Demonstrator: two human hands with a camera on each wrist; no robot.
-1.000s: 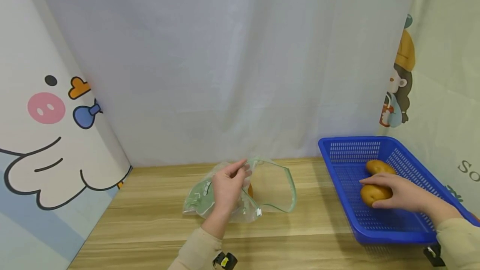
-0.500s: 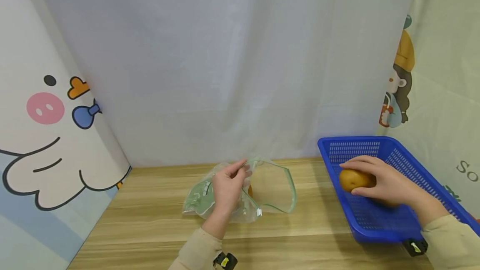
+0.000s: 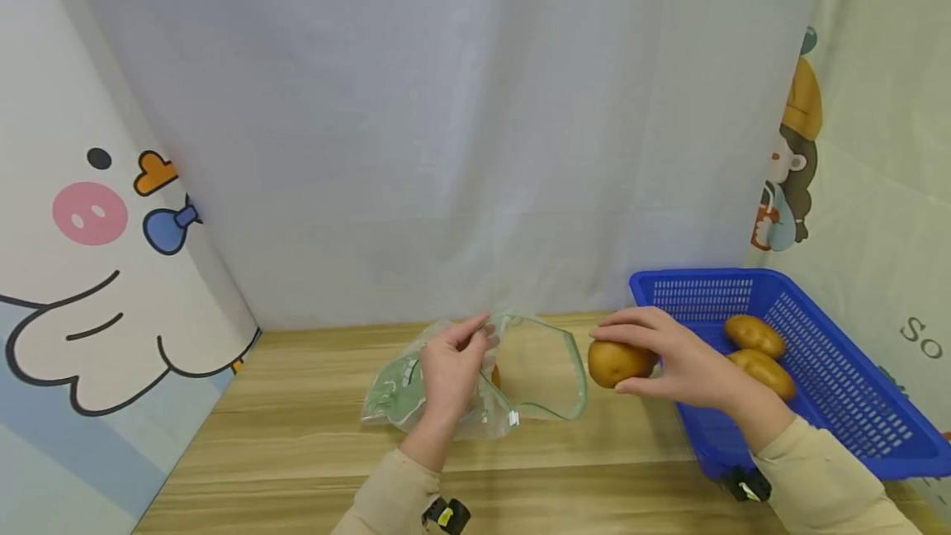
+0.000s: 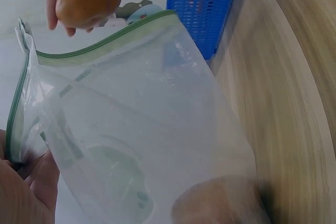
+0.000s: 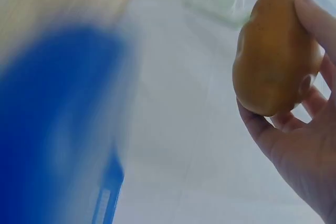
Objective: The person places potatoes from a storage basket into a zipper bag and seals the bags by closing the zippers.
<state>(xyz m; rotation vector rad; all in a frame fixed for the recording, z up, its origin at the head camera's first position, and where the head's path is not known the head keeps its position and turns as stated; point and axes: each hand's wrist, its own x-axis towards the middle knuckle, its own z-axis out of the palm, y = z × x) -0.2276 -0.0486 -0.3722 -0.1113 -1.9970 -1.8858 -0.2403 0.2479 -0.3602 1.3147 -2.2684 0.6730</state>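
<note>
My left hand (image 3: pixel 455 370) pinches the rim of a clear zip bag (image 4: pixel 142 114) with a green seal, its mouth spread wide toward the right. Inside the bag, a brown potato (image 4: pixel 212 203) shows through the plastic in the left wrist view. A second potato (image 3: pixel 618 363) is in my right hand (image 3: pixel 679 362), gripped between thumb and fingers. It is held just right of the bag's mouth, between the bag and the blue basket. The right wrist view shows this potato up close, fingers curled round one side.
At the right stands a blue plastic basket (image 3: pixel 839 428) with slotted walls. Two more potatoes lie in it, one potato (image 3: pixel 754 335) behind the other potato (image 3: pixel 765 371). All rests on a wooden table (image 3: pixel 297 469), with a pale curtain (image 3: pixel 446 147) behind.
My right hand has lifted a potato out of the blue basket and carried it left, close to the bag's mouth. My left hand and the bag have stayed in place.
</note>
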